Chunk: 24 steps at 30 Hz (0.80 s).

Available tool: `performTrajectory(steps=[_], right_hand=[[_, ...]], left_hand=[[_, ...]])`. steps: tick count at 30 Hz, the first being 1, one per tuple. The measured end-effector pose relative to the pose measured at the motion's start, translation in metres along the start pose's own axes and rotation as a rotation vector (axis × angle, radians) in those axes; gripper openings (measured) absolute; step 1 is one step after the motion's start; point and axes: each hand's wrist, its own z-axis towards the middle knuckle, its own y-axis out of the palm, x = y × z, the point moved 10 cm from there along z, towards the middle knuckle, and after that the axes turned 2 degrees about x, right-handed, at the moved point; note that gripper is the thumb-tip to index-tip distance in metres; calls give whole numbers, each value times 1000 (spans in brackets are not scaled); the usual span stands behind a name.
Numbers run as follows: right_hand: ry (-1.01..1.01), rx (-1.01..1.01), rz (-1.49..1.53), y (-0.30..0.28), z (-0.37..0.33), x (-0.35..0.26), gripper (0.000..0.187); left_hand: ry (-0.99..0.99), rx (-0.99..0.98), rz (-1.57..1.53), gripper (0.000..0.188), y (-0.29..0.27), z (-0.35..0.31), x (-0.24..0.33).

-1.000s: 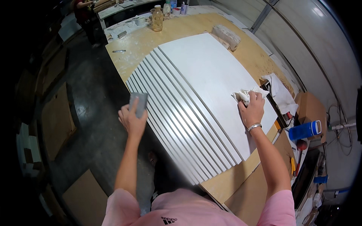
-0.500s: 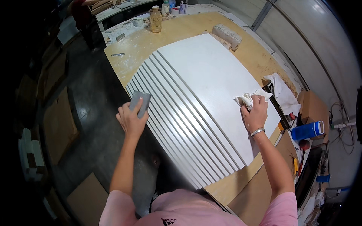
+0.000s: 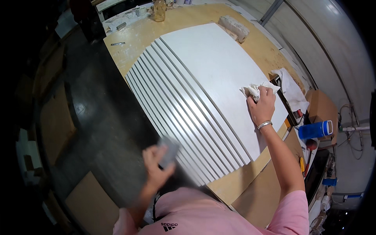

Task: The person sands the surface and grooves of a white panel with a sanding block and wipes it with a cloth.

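My left hand (image 3: 155, 166) grips a grey sanding block (image 3: 170, 151), smeared by motion, at the left edge of a fanned stack of white panels (image 3: 211, 74). Whether the block touches the lowest panel's edge, I cannot tell. On the right part of the top panel, my right hand (image 3: 262, 106) is closed over a crumpled white cloth (image 3: 253, 91). The panels lie overlapped like steps, each exposing a narrow strip with its long edge toward the left.
The wooden table (image 3: 133, 51) carries a jar (image 3: 159, 11) and a pale block (image 3: 234, 28) at the far side. Along the right are a white cloth (image 3: 291, 88), a blue bottle (image 3: 313, 130) and a cardboard box (image 3: 321, 105). Cardboard sheets (image 3: 92, 197) lie on the floor at left.
My left hand has swept the sanding block toward me along the stack's left edge. My right hand stays on the cloth. The whole view has shifted slightly.
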Motion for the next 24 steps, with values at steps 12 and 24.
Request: performTrajectory(steps=[12,24], right_hand=[[3,-30,-21,2,-1,-1,46],[9,-44,10,1,2,-5,42]], left_hand=[[254,-155,21,67,41,-77,32],[-23,287,409,72,-73,252,-198]])
